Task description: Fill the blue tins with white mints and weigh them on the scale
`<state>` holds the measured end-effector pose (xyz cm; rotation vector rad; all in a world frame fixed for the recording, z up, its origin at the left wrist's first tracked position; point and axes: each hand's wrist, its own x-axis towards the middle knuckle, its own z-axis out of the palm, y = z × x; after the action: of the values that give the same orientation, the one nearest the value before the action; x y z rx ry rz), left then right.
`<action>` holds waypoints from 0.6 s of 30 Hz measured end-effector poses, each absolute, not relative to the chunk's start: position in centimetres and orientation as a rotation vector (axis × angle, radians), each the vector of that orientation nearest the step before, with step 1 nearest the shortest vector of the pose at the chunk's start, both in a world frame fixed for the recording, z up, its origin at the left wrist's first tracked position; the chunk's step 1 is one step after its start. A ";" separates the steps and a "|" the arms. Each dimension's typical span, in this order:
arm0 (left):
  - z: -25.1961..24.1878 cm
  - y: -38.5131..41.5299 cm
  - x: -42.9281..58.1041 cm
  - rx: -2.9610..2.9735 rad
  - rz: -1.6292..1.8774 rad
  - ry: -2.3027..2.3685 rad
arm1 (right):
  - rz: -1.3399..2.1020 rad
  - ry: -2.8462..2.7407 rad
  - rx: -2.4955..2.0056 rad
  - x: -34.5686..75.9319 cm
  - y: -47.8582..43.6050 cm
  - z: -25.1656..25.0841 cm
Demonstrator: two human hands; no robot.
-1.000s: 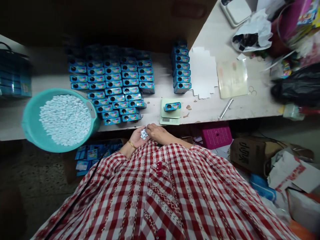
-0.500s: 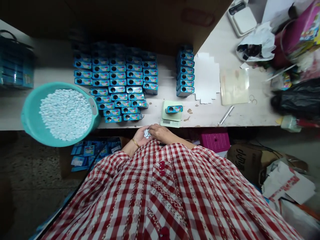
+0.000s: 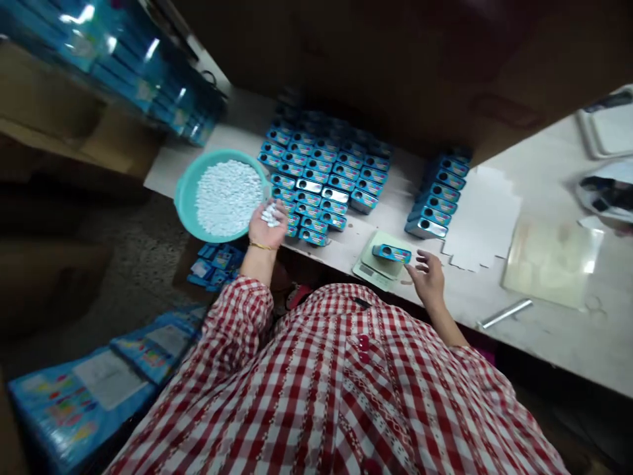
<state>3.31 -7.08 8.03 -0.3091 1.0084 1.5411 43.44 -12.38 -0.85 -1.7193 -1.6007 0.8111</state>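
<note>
My left hand (image 3: 267, 227) is cupped palm up beside the rim of a teal basin (image 3: 186, 194), with a small heap of white candies (image 3: 270, 212) lying in it. The basin is full of the same white candies (image 3: 227, 196). My right hand (image 3: 428, 276) hovers with its fingers spread just right of a small green scale (image 3: 372, 268), holding nothing. One blue tin (image 3: 391, 253) lies on the scale's pan. Several rows of identical blue tins (image 3: 324, 175) cover the table behind, and a shorter column of blue tins (image 3: 438, 198) stands to the right.
Flat white card blanks (image 3: 487, 221) and a pale plastic sheet (image 3: 554, 260) lie right of the tins. A metal rod (image 3: 504, 314) rests near the table's front edge. Blue packs (image 3: 215, 264) sit below the table, with larger blue packets (image 3: 74, 389) on the floor.
My hands were together at my lap over the candies. The left hand has swung out to the basin with the candies, the right has risen beside the scale. The camera has turned left.
</note>
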 end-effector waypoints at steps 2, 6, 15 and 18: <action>8.3 -6.2 -1.2 -0.253 1.743 1.161 | 0.898 -1.566 -1.697 43.2 -12.1 -1.7; 7.5 -6.6 -4.4 -0.354 1.689 1.270 | 1.043 -1.592 -1.660 42.3 -11.9 -3.5; 3.5 -8.6 11.8 -0.198 0.999 0.944 | 0.627 -2.071 -1.580 39.0 -9.8 -0.2; 2.2 -8.0 15.6 -0.231 0.904 0.895 | 0.341 -2.490 -1.466 36.7 -9.4 4.7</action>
<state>15.64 -7.96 2.18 -0.2309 0.8954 0.9035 36.68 -9.43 4.71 -1.4657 -2.4902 0.3411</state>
